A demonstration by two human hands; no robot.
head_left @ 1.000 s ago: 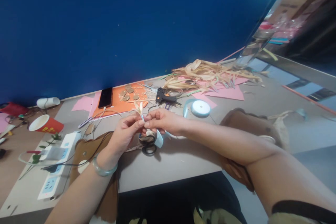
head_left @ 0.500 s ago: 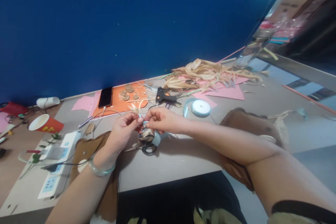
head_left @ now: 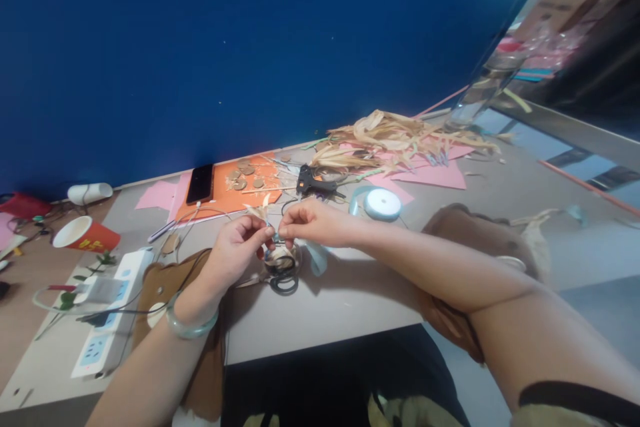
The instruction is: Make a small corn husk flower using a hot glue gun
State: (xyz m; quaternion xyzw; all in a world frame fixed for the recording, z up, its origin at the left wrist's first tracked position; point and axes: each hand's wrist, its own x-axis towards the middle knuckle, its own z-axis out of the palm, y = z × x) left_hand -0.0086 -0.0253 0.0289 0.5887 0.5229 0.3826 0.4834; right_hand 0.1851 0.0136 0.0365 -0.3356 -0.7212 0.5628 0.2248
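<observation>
My left hand is closed in a pinch round the stem of a small pale corn-husk flower. My right hand meets it, thumb and forefinger pinched on a light blue ribbon at the stem. A loose length of this ribbon hangs below the right hand. Just under both hands lies a pair of scissors with black handles, partly hidden, beside pale husk scraps. Beyond the hands is a black hot glue gun, with the spool of light blue ribbon right of it.
Dried corn husks lie over pink paper at the back. A phone and wooden discs rest on orange paper. Left stand a red paper cup and a power strip with cables. A blue partition rises behind.
The right fingers have shifted slightly up beside the stem. The loose ribbon has swung right and hangs lower. The flower shows more upright above the left fingers.
</observation>
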